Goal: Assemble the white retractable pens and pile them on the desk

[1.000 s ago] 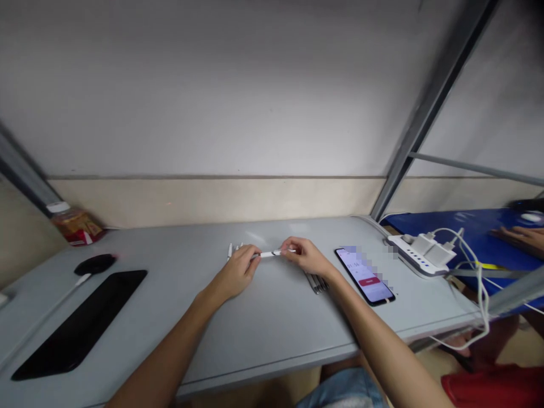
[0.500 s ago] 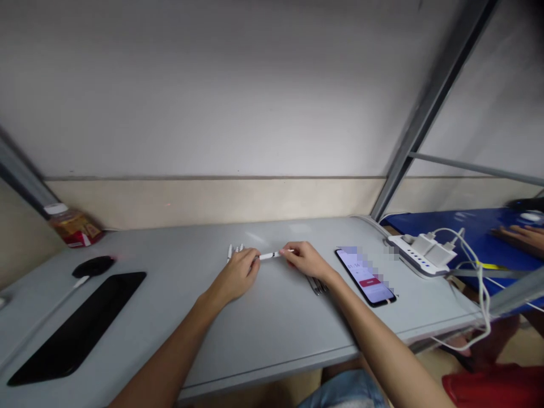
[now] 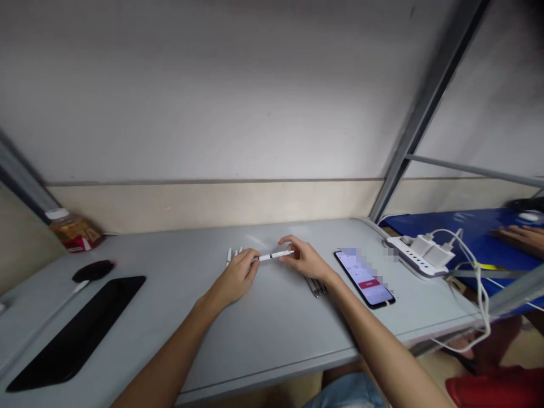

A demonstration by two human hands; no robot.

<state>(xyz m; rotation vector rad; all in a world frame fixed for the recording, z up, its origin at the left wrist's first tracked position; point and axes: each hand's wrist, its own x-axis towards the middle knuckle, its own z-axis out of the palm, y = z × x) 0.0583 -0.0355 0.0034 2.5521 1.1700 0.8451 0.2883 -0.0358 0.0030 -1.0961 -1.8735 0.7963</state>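
A white pen (image 3: pixel 274 256) is held level just above the grey table (image 3: pixel 263 328), between both hands. My left hand (image 3: pixel 236 276) pinches its left end with curled fingers. My right hand (image 3: pixel 306 262) holds its right end, the index finger raised a little over it. Several white pens (image 3: pixel 233 253) lie behind my left hand. A small bunch of grey pen parts (image 3: pixel 317 286) lies under my right wrist.
A lit phone (image 3: pixel 365 279) lies right of my right hand. A white power strip (image 3: pixel 419 258) with chargers and cables sits at the right edge. A black pad (image 3: pixel 80 328), a black mouse (image 3: pixel 93 270) and a bottle (image 3: pixel 74 231) are at the left. Another person's hand (image 3: pixel 521 238) rests on a blue table.
The hands stay on the white pen; my right fingers have shifted and loosened slightly at its right end. The camera view has tipped a little.
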